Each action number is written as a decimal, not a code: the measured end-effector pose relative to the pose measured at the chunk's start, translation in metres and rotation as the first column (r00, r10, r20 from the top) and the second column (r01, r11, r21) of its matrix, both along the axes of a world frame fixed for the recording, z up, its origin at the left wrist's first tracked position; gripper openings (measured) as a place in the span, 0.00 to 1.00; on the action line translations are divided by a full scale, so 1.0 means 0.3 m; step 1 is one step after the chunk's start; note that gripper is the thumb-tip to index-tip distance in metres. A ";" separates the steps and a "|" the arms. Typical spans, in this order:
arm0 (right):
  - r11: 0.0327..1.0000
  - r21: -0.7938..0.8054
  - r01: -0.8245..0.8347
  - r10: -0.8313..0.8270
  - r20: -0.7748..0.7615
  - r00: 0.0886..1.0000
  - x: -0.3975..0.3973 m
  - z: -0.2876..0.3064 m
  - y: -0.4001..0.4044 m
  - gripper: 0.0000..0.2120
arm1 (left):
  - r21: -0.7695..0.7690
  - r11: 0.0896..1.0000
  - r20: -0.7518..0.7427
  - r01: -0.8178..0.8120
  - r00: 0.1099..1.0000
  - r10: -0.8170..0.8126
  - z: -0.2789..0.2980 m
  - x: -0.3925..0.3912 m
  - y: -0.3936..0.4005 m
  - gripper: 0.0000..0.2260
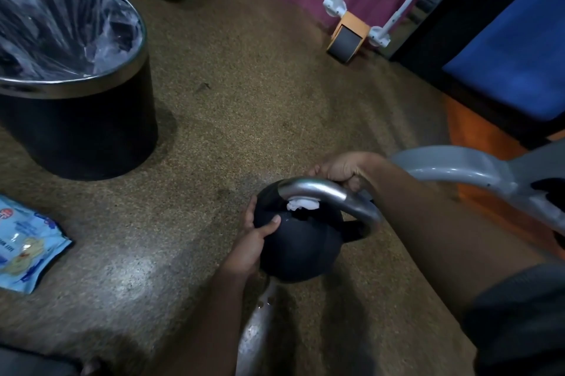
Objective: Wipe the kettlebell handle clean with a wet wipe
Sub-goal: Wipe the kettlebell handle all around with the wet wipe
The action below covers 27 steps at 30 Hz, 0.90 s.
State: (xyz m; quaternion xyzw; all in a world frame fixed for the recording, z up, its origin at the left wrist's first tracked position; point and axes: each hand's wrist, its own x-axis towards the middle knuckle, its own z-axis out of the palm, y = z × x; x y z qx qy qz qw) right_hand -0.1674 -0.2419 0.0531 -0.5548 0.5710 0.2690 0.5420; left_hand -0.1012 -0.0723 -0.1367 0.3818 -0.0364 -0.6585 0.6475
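Observation:
A black kettlebell [301, 248] with a silver handle [328, 193] sits low in the middle of the view, tilted above the speckled floor. My left hand [249, 242] grips the left side of its round body, thumb on top. Curled around the far side of the handle is my right hand [344, 169]. A crumpled white wet wipe [302, 204] shows just under the handle bar, pressed against its inner side. The fingers holding the wipe are hidden behind the handle.
A black bin [76, 119] with a clear liner stands at the left. A blue pack of wipes [27, 245] lies on the floor at lower left. An orange ab roller [347, 37] rests at the back. A blue padded bench [513, 60] and grey metal frame [458, 169] are at the right.

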 end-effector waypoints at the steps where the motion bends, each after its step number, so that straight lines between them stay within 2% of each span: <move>1: 1.000 0.029 0.007 -0.007 0.014 1.000 0.000 0.002 -0.004 0.07 | -0.003 1.000 0.000 0.006 1.000 -0.006 -0.001 0.000 0.000 0.48; 6: 0.994 0.066 -0.084 0.080 0.065 0.995 -0.017 -0.004 -0.030 0.12 | -0.010 1.000 0.033 0.004 0.999 -0.004 -0.006 0.001 0.000 0.50; 10: 0.990 0.012 -0.137 0.137 0.011 0.990 -0.012 -0.021 -0.010 0.11 | -0.029 1.000 0.050 0.002 0.999 -0.001 -0.018 -0.003 -0.004 0.52; 14: 0.974 -0.037 -0.224 0.222 -0.049 0.974 0.007 -0.046 -0.012 0.14 | -0.023 1.000 0.060 0.011 0.998 -0.010 -0.023 0.001 -0.002 0.50; 20: 0.983 0.090 -0.159 0.151 0.091 0.984 -0.022 -0.029 -0.026 0.09 | -0.036 0.999 0.051 0.005 0.999 -0.003 -0.025 -0.001 -0.006 0.49; 25: 0.974 0.014 -0.225 0.224 0.040 0.974 -0.007 -0.061 -0.013 0.14 | -0.050 0.999 0.013 -0.011 1.000 0.011 -0.023 0.000 -0.010 0.52; 27: 0.979 0.024 -0.201 0.198 0.077 0.977 -0.010 -0.054 -0.012 0.13 | -0.053 0.999 0.002 -0.012 1.000 0.012 -0.026 0.001 -0.009 0.52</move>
